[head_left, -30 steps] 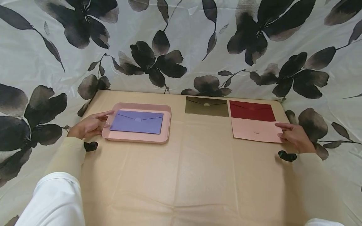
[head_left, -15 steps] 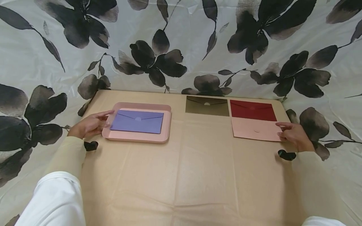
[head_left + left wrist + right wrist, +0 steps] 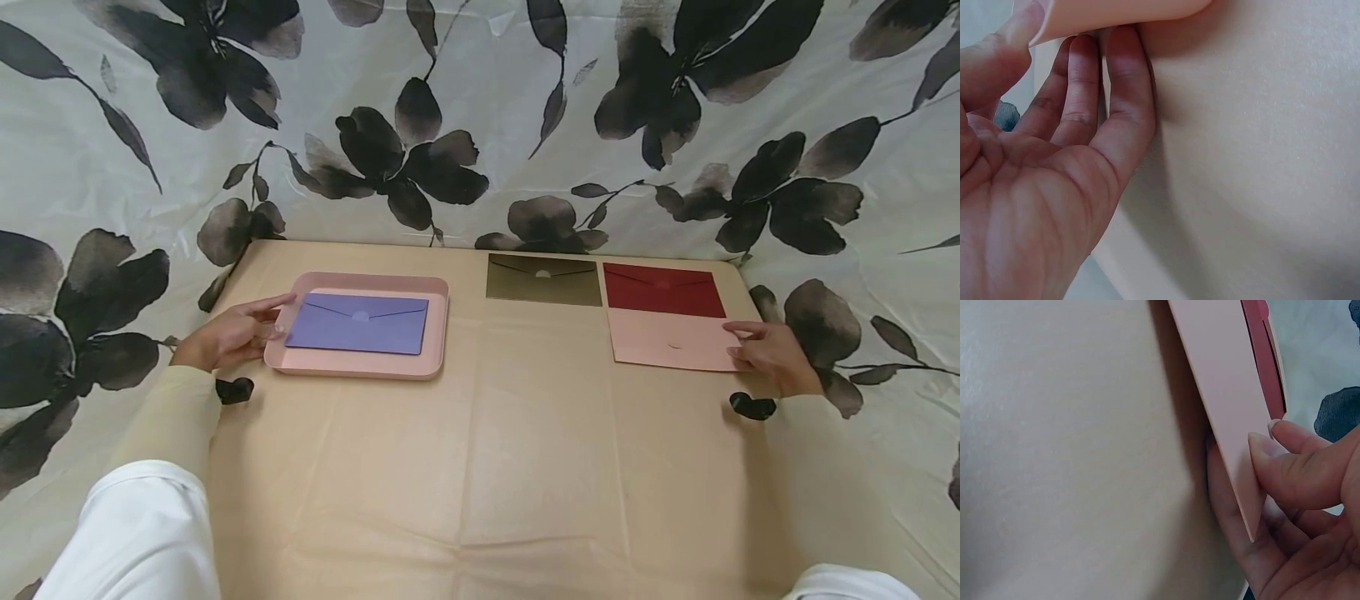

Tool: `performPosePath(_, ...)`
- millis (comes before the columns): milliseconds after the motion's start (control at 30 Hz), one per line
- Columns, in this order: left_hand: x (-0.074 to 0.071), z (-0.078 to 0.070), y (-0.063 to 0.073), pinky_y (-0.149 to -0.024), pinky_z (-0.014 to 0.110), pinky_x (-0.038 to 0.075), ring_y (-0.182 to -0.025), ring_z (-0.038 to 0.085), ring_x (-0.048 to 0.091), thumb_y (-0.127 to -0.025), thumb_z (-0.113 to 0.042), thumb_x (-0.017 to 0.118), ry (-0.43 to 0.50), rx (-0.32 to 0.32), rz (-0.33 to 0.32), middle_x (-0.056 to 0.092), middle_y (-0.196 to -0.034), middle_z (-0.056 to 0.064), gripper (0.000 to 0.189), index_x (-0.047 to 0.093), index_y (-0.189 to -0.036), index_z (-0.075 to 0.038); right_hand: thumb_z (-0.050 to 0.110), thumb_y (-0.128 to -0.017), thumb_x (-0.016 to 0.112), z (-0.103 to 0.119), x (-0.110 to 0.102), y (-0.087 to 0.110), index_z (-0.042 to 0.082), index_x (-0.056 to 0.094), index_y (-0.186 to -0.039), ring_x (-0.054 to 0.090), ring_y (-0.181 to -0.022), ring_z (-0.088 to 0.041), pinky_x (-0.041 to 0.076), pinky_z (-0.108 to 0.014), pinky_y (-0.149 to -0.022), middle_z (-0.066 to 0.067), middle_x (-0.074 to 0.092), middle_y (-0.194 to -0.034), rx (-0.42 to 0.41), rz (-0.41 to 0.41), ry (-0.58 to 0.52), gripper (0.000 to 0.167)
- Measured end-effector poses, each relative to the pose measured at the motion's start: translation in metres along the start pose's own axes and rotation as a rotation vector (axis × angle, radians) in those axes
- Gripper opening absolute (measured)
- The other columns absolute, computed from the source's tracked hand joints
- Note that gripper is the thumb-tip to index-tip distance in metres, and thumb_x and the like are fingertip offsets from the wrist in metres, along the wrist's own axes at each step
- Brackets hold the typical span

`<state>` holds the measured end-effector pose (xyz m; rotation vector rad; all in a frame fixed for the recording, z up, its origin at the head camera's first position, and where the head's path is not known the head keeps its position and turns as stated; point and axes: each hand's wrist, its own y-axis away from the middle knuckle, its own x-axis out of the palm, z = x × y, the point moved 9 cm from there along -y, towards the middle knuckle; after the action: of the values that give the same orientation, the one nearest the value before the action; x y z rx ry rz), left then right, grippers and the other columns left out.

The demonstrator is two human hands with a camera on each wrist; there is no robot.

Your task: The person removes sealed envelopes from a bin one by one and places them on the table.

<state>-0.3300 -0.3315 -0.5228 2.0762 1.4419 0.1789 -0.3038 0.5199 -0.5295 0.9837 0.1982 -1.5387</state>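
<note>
In the head view a pink tray lies at the left of the table, bearing a purple envelope. My left hand holds the tray's left side. Up close in the left wrist view, the thumb lies on the tray's rim while the fingers reach to its underside. A pale pink envelope is at the right, its right end pinched by my right hand. The right wrist view shows the thumb on its face, fingers behind, and the envelope tilted over the table with a shadow below.
Right behind the pink envelope is a red envelope, partly overlapped by it in the head view. An olive-green envelope lies left of the red one by the table's far edge. Floral cloth surrounds the tan table.
My right hand and the pink envelope have shifted very slightly toward the far edge. The left hand and the tray keep their places; the head view itself has drifted a little.
</note>
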Motion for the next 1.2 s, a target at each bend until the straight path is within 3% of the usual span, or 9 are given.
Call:
performPosePath(400, 0.000, 0.000, 0.001, -0.093, 0.019, 0.056, -0.106, -0.004, 0.059, -0.105, -0.007, 0.054, -0.006, -0.017, -0.007, -0.001, -0.176, 0.020, 0.079, 0.011, -0.167, -0.029, 0.007, -0.100, 0.052, -0.004, 0.000, 0.001, 0.008, 0.032, -0.163, 0.048, -0.116, -0.038, 0.052, -0.025, -0.070, -0.035, 0.039, -0.156, 0.040, -0.004, -0.003, 0.065)
performPosePath(633, 0.000, 0.000, 0.001, -0.094, 0.020, 0.057, -0.106, -0.004, 0.060, -0.105, -0.007, 0.055, -0.004, -0.010, 0.000, -0.002, -0.176, 0.021, 0.079, 0.011, -0.167, -0.030, 0.007, -0.101, 0.057, -0.001, -0.002, 0.001, 0.006, 0.035, -0.161, 0.052, -0.110, -0.038, 0.053, -0.020, -0.068, -0.036, 0.044, -0.146, 0.011, -0.022, 0.028, 0.064)
performPosePath(833, 0.001, 0.000, 0.002, -0.093, 0.019, 0.056, -0.113, 0.000, 0.057, -0.105, -0.008, 0.055, -0.013, -0.009, -0.005, 0.000, -0.176, 0.021, 0.080, 0.012, -0.167, -0.032, 0.006, -0.096, 0.053, 0.000, 0.000, 0.000, 0.005, 0.033, -0.161, 0.043, -0.120, -0.045, 0.052, -0.028, -0.070, -0.039, 0.031, -0.159, 0.014, -0.009, 0.048, 0.069)
performPosePath(1033, 0.002, -0.001, 0.003, -0.093, 0.020, 0.057, -0.108, -0.004, 0.060, -0.105, -0.007, 0.056, -0.003, 0.005, 0.004, 0.000, -0.176, 0.021, 0.080, 0.011, -0.168, -0.029, 0.008, -0.094, 0.053, 0.008, 0.000, 0.002, 0.001, 0.034, -0.160, 0.040, -0.118, -0.046, 0.050, -0.032, -0.067, -0.042, 0.033, -0.155, -0.010, 0.008, 0.137, 0.068)
performPosePath(1200, 0.001, -0.002, 0.002, -0.093, 0.021, 0.057, -0.109, -0.002, 0.059, -0.105, -0.007, 0.055, -0.014, 0.000, -0.003, 0.001, -0.175, 0.021, 0.080, 0.011, -0.168, -0.029, 0.009, -0.096, 0.053, 0.006, 0.000, 0.005, 0.005, 0.034, -0.160, 0.041, -0.121, -0.047, 0.054, -0.031, -0.065, -0.042, 0.032, -0.157, 0.048, 0.002, 0.163, 0.067)
